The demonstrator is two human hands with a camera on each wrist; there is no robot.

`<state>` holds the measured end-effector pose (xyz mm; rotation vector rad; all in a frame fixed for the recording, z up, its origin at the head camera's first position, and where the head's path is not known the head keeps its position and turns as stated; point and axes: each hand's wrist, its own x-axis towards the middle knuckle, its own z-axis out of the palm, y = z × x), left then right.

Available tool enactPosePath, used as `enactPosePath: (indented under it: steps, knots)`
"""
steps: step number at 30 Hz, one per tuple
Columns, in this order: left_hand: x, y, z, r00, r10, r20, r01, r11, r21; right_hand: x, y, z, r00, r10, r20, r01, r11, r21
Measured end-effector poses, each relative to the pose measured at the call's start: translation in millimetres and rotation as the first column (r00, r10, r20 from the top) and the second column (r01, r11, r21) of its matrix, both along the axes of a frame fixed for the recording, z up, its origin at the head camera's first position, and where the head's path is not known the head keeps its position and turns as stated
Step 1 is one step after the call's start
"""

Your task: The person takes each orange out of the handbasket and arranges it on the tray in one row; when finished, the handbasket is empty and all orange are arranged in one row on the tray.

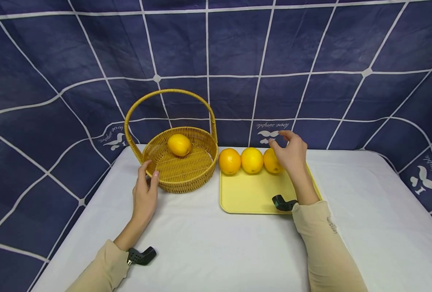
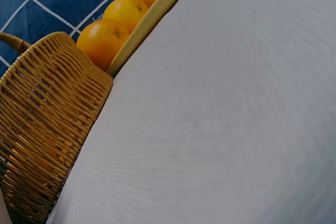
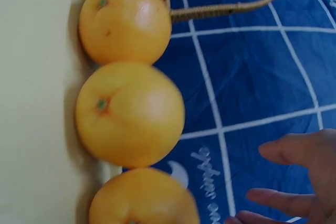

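Note:
A woven wicker basket with a tall hoop handle stands at the left, and one smooth, slightly oval orange-yellow fruit lies in it. My left hand holds the basket's near left rim, fingers and thumb on either side. Three oranges, a left one, a middle one and a right one, sit in a row along the back of a yellow tray. Above and beside the right orange hovers my right hand, fingers and thumb spread apart, holding nothing.
The basket and tray stand side by side on a white-covered table. Behind them hangs a dark blue cloth with white grid lines, which also rises at both sides. The tall basket handle arches over the basket.

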<state>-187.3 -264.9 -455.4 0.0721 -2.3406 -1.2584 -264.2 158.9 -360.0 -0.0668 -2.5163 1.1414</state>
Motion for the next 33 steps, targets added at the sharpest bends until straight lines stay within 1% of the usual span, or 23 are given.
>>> enactPosePath:
  steps: [2, 4, 8, 12, 15, 24, 33]
  knots:
    - [0.5, 0, 0.9, 1.000, 0.003, 0.004, -0.003, 1.000, -0.001, 1.1, -5, 2.8, 0.999, -0.005, -0.045, 0.004, 1.000, -0.025]
    - [0.7, -1, 1.1, 1.000, 0.001, 0.007, -0.001, 1.000, -0.001, 2.9, -9, 5.4, 0.998, 0.005, -0.059, -0.007, 0.999, -0.040]
    - [0.7, -1, 0.6, 1.000, -0.002, 0.011, 0.002, 1.000, 0.002, 5.0, -19, 8.5, 0.997, 0.057, -0.051, -0.061, 0.995, -0.073]
    - [0.2, -2, 0.7, 1.000, -0.003, 0.010, 0.003, 1.000, 0.003, 6.1, -28, 9.6, 0.992, 0.121, -0.034, -0.124, 0.986, -0.110]
    - [-0.2, -2, 0.5, 1.000, -0.006, 0.004, 0.006, 1.000, 0.007, 7.2, -33, 9.7, 0.988, 0.153, -0.026, -0.155, 0.980, -0.125]
    - [0.0, 0, 0.6, 1.000, 0.000, 0.011, 0.000, 1.000, 0.009, 8.4, -45, 4.8, 0.974, 0.224, 0.001, -0.223, 0.968, -0.119]
    - [-0.1, 0, 0.4, 1.000, -0.005, 0.009, 0.004, 1.000, 0.008, 12.8, -57, 0.6, 0.960, 0.278, 0.008, -0.274, 0.948, -0.160]
